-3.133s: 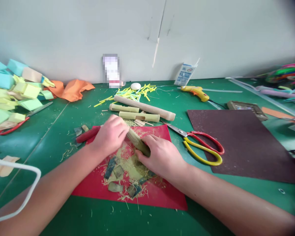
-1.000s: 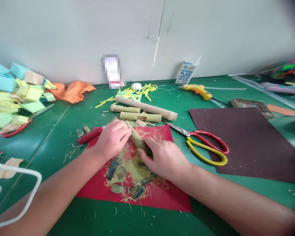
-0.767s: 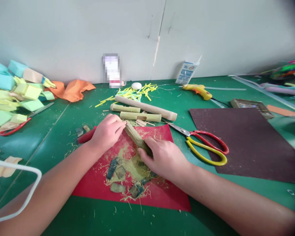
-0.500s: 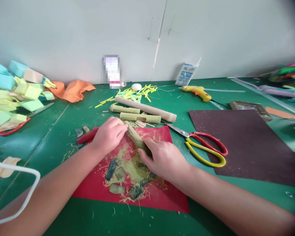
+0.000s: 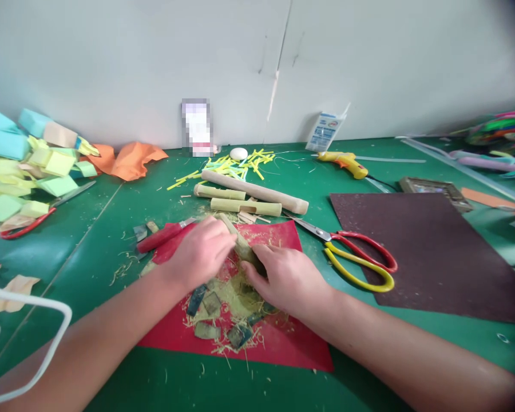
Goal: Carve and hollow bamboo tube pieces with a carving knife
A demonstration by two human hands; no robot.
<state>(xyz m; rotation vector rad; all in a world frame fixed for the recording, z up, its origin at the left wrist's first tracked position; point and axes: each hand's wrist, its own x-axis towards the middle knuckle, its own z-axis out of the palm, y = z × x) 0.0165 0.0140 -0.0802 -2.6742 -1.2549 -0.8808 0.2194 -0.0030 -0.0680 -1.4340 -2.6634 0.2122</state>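
A short bamboo tube lies slanted above the red sheet. My right hand is wrapped around its near end, thumb along the side. Closed fingers of my left hand press on the tube's upper part; they pinch what looks like a small scrap of sandpaper, almost wholly hidden. Below the hands, dark worn sandpaper scraps lie among pale dust and curled shavings. Beside my left wrist is a red-handled knife, its blade pointing away to the right.
Behind the hands lie two cut bamboo tubes and a longer stick. Large scissors overlap a brown board at right. Farther back are a yellow glue gun, a carton and a phone. Folded paper fills the left.
My left hand has rubbed back and forth along the tube and is now nearer to me and my right hand, uncovering the knife blade. My right hand keeps its grip.
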